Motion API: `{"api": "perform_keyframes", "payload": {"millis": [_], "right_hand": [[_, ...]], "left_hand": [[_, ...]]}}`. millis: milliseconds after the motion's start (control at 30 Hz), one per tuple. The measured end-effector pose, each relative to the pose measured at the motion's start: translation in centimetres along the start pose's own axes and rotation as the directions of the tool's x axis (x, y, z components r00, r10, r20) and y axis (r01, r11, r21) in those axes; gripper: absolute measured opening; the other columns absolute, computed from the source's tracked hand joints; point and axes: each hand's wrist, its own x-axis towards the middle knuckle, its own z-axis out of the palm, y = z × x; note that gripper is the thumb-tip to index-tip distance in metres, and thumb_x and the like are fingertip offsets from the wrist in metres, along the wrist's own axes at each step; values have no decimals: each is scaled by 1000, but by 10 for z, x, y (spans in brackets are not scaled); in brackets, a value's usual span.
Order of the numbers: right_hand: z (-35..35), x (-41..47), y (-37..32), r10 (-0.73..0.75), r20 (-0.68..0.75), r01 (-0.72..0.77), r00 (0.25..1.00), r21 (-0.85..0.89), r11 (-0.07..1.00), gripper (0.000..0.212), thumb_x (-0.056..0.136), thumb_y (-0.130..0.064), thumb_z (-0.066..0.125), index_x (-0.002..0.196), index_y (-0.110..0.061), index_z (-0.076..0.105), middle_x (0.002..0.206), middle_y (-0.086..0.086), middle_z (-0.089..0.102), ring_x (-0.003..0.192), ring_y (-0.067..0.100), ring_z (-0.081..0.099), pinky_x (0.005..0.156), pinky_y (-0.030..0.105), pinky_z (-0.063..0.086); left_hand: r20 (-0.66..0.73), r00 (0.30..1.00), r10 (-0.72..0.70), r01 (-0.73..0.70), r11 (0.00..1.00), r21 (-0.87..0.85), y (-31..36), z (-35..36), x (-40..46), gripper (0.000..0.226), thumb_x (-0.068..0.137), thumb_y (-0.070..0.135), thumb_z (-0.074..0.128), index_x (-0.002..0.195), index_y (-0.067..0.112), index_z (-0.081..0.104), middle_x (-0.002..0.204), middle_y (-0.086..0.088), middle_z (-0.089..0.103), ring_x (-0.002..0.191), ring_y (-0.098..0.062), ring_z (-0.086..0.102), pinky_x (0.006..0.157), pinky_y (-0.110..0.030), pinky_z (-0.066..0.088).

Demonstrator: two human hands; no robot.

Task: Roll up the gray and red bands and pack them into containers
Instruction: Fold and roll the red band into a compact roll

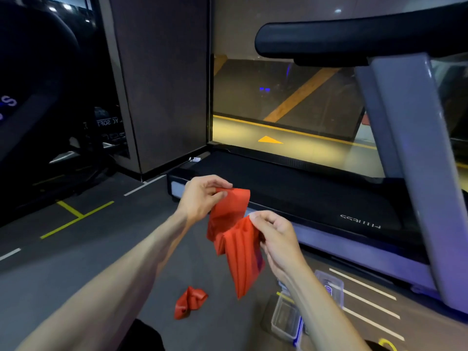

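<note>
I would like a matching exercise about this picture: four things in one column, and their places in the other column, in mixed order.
Things:
1. held red band
2. crumpled red band
3. clear container
4. treadmill

Places:
A. on the floor, left of the container
B. ahead, beyond the hands
C. between both hands
D. on the floor, under the right forearm

Pairs: 1-C, 2-A, 3-D, 4-B

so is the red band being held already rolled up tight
No, the red band hangs loose and crumpled between the left hand and right hand.
</note>
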Motion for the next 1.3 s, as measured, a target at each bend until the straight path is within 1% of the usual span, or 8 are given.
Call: {"api": "perform_keyframes", "payload": {"millis": [100,267,500,733,900,1133,1200,1300], "right_hand": [[4,5,-1,-95,-100,94,990,-8,996,10,99,-11,66,92,-6,71,80,7,74,72,10,62,69,21,48],[8,15,-7,-154,-212,157,965,-5,988,11,98,-13,67,89,-11,73,74,4,73,75,16,59,72,30,46],[12,16,-10,-132,-208,133,969,-8,991,9,99,-14,67,94,-8,73,76,3,74,75,16,64,74,30,50],[13,10,-12,-121,-215,124,969,-3,992,10,98,-14,68,93,-9,74,75,5,72,77,21,59,73,32,46],[15,7,-16,-114,-230,120,966,9,993,9,98,-13,68,95,-8,74,75,4,72,77,20,59,70,31,46],[17,4,-17,-120,-293,128,949,9,992,8,98,-14,68,94,-11,74,72,-4,75,76,12,67,78,31,55],[20,5,-19,-119,-310,122,943,-12,993,8,98,-16,69,94,-13,75,74,-6,75,77,11,68,79,29,56],[25,8,-21,-106,-365,95,925,-47,994,8,98,-20,70,93,-17,75,79,-7,75,79,11,67,79,29,55]], "left_hand": [[-15,1000,-2,1,998,-64,7,-3,-3,24,86,-6,76,97,15,77,101,1,79,97,-12,75,90,-30,59],[66,998,-15,23,991,-129,15,-8,-7,32,90,-7,70,105,21,73,107,4,79,107,-12,73,95,-27,54],[121,992,-48,71,979,-192,27,-7,-14,33,98,-9,57,121,13,67,114,1,77,105,-6,71,77,-15,51],[154,979,-133,171,949,-265,32,-1,-21,38,100,-13,45,124,9,64,116,-5,76,106,-17,73,78,-25,59],[191,969,-154,198,951,-239,32,1,-27,45,101,-14,38,124,15,64,120,-5,75,114,-23,70,96,-38,55],[181,976,-119,152,972,-178,44,-1,-38,42,101,-13,41,124,14,64,122,-4,74,110,-15,71,78,-20,53],[173,980,-97,128,975,-180,47,-1,-40,39,101,-11,44,124,13,64,121,-4,74,106,-15,72,74,-22,55],[183,979,-84,123,969,-215,52,-3,-44,36,102,-9,46,126,11,63,120,-3,75,110,-19,72,82,-28,58]]}}
